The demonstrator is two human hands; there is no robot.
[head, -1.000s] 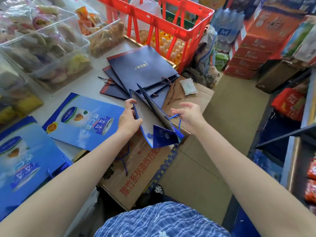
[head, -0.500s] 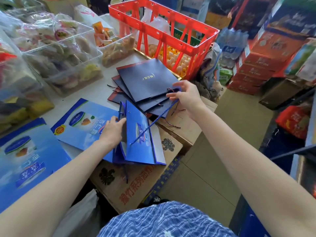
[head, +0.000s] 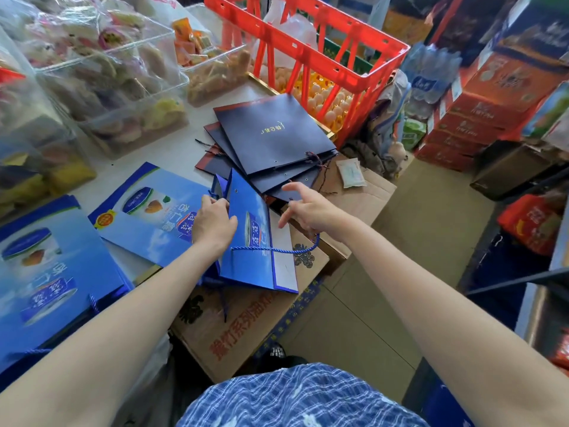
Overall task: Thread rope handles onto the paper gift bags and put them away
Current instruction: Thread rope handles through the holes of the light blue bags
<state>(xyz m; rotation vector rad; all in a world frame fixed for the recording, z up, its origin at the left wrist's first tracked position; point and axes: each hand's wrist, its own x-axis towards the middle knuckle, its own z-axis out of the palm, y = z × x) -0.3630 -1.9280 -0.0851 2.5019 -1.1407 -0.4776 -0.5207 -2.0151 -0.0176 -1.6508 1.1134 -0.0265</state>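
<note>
My left hand (head: 212, 224) pinches the blue gift bag (head: 252, 238) at centre; right-hand fingers (head: 295, 188), spread and empty, hover at three o'clock. The loose blue rope handle (head: 277, 250) may slip out unknotted.

Blue bag (head: 246, 238), red crate (head: 311, 53), perhaps checked shirt (head: 295, 396).

The cardboard box (head: 246, 322) under my arms carries red Chinese print along its side; I can make out 系列 in the middle, the other characters too skewed to read. The top navy bag (head: 271, 134) bears a short gold line, too small to read. The blue gift bags (head: 147, 217) show large white characters upside down to me, unreadable.
</note>
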